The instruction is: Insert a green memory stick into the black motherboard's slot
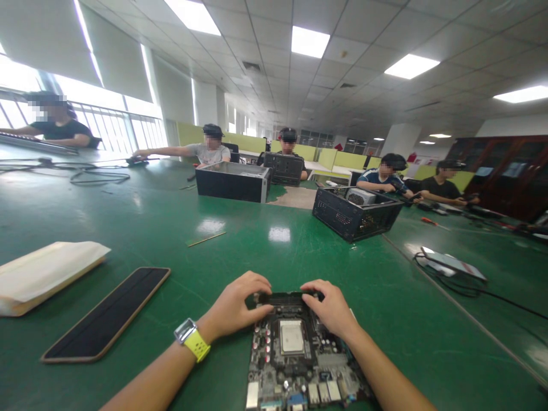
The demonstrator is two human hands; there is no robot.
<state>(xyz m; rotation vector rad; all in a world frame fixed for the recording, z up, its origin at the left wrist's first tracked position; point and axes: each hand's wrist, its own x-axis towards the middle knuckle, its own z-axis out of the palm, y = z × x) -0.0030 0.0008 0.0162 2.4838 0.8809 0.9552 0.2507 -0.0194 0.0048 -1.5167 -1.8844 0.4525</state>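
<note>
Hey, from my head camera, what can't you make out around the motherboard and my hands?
In the head view:
Motherboard's near edge: cut off by the picture's bottom.
Part of its right side: hidden by the right hand.
Whether the dark strip is gripped: left hand and right hand cover its ends.
Any markings on the silver chip: too small, blurred.

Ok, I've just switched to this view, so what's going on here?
A person's left hand and right hand are at opposite ends of a dark strip along the far edge of a computer motherboard. Whether either hand grips the strip is hard to tell. The board lies on a green table, with its square processor exposed and no cooler on it. Farther off stands an opened black computer case, and other people sit around the table.
</note>
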